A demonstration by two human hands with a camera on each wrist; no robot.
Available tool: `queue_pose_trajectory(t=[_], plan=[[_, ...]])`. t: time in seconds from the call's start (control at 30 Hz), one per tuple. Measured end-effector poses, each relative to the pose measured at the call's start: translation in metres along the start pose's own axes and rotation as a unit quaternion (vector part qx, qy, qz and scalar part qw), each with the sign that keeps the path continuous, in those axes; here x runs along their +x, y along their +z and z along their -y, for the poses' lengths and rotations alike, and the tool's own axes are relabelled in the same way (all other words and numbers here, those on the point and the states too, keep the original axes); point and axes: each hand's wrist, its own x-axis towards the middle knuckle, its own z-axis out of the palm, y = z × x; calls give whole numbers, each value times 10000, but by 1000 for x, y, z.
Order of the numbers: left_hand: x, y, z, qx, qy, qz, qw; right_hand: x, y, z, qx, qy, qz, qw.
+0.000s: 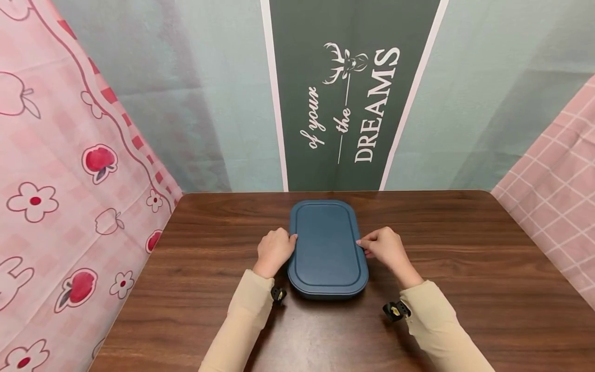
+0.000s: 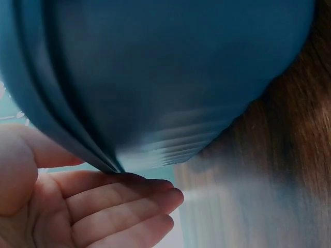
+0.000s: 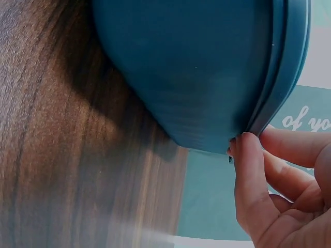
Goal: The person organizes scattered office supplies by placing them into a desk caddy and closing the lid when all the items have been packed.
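Note:
A blue rectangular storage box with rounded corners stands on the wooden table, its flat lid (image 1: 327, 248) on top. My left hand (image 1: 276, 249) holds the lid's left edge, thumb above and fingers beneath the rim. On the opposite side, my right hand (image 1: 386, 249) pinches the lid's right edge between thumb and fingertips. Both wrist views show the box's smooth side wall (image 2: 181, 67) below the overhanging rim. In the right wrist view the fingertips (image 3: 248, 142) press against that rim. What the box contains is hidden.
The dark brown wooden table (image 1: 465, 248) extends around the box. Behind it hangs a green curtain (image 1: 223, 103) with white lettering. Pink patterned cloth (image 1: 60, 170) hangs at the left, and pink checked cloth (image 1: 558, 186) at the right.

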Motion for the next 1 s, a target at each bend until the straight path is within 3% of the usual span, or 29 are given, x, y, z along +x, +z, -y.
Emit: queue_pose_trajectory(t=[0.57,0.77,1.0], plan=[[-1,1,1,-120,-48,28,9999,2,-1,-1,-27,69,128,9999],[1,3,1,-73,-6,107,9999,2,-5,2,-575,-98,355,9977],[-3,3,1,-59,10,-107,9999,1,-4,5,-808,-160,442,9956]])
